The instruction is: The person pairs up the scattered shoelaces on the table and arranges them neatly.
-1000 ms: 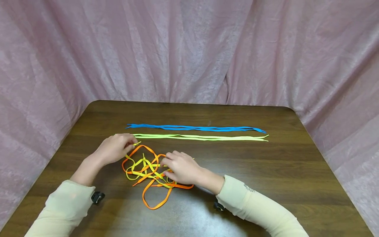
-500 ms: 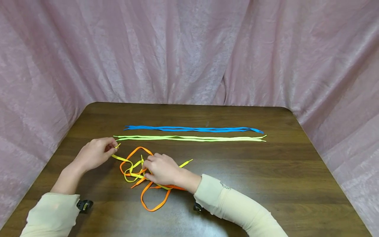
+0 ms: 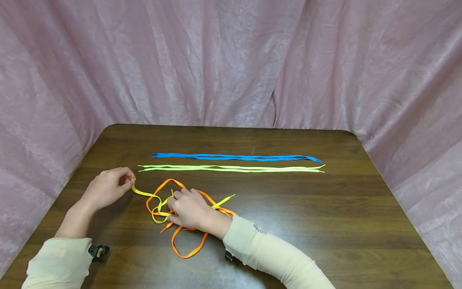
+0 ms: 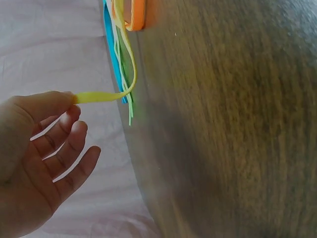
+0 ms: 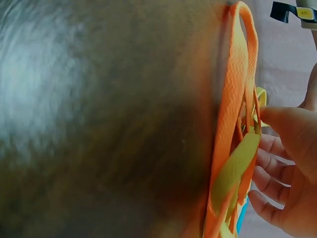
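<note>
Two lime laces [image 3: 281, 169] lie side by side across the bench [image 3: 325, 220], two tips at each end, and two blue laces [image 3: 249, 158] run on their far side. On the near side of the lime pair sits a tangle of yellow lace [image 3: 144, 194] and orange lace [image 3: 185, 257]; three yellow tips show, but I cannot count the laces in it. My left grip [image 3: 108, 186], just off the lime pair's left tips, pinches one yellow end between thumb and forefinger, other fingers loosely spread, arm reaching forward. My right grip [image 3: 191, 210] is on the tangle, nearer me than the lime pair, fingers bent, forearm slanting in; I cannot tell whether it holds any strand.
</note>
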Motion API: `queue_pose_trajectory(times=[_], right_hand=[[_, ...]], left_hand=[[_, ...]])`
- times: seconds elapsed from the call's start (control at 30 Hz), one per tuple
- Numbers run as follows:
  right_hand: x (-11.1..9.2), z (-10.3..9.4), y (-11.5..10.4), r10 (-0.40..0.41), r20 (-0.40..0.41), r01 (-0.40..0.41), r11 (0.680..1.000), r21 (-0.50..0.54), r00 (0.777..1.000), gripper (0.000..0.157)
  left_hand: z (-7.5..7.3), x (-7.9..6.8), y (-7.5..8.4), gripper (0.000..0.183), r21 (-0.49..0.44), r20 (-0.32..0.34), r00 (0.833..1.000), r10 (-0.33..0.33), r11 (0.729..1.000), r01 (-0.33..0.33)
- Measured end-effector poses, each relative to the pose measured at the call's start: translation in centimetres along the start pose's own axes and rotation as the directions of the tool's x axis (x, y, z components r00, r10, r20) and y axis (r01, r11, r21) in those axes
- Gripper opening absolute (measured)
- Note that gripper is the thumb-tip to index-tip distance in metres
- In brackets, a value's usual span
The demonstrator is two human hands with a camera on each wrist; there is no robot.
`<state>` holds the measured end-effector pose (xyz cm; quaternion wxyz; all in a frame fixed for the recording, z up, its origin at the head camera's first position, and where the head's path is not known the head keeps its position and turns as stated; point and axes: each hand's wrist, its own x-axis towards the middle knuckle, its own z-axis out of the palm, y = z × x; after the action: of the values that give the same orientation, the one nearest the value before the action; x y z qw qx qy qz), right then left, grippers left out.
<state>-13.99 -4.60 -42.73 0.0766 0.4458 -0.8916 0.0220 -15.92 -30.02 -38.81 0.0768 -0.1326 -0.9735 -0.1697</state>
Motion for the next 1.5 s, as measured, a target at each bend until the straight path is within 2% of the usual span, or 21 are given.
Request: queue_pose_trajectory(times=[0.17, 0.37, 0.53, 0.77, 0.93, 1.07, 1.27, 1.5], right_hand=[[-0.2, 0.1, -0.5, -0.029, 0.016, 0.030, 0.997, -0.076, 0.999, 0.028], [-0.4, 0.2, -0.6, -0.050, -0.016, 0.048, 0.995, -0.086, 0.999, 0.010], [-0.5, -0.2, -0.2, -0.035, -0.038, 0.037, 0.998, 0.050, 0.999, 0.006], [-0.5, -1.7, 1.2, -0.035, -0.129, 0.065, 0.968, 0.241, 0.991, 0.010], [-1.0, -2.8, 2.2, 0.015, -0.054, 0.007, 0.926, 0.376, 0.998, 0.007], [-1.4, -3.3, 3.1, 0.050, -0.011, -0.040, 0.896, 0.442, 0.999, 0.007], [-2.4, -3.4, 4.8, 0.068, 0.001, -0.059, 0.859, 0.509, 0.998, 0.008], [-4.0, -3.0, 6.7, 0.135, 0.053, -0.143, 0.833, 0.534, 0.989, 0.011]], left_hand=[[-0.3, -0.1, 0.0, 0.004, -0.011, 0.017, 1.000, -0.019, 1.000, 0.020], [-0.6, -0.3, -0.1, 0.006, -0.003, 0.011, 0.999, -0.044, 0.999, 0.044], [-0.9, -0.4, -0.4, 0.005, 0.011, 0.000, 0.998, -0.067, 0.998, 0.067], [-1.2, -0.4, -0.6, 0.006, -0.003, 0.035, 0.994, -0.100, 0.995, 0.100], [-1.3, -0.5, -0.6, 0.005, 0.001, 0.035, 0.994, -0.105, 0.994, 0.105], [-1.4, -0.6, -0.8, 0.004, 0.007, 0.030, 0.994, -0.106, 0.994, 0.106], [-1.4, -0.6, -0.9, 0.003, 0.007, 0.010, 0.994, -0.105, 0.994, 0.105], [-1.1, -0.3, -0.8, 0.003, -0.003, -0.016, 0.996, -0.087, 0.996, 0.087]])
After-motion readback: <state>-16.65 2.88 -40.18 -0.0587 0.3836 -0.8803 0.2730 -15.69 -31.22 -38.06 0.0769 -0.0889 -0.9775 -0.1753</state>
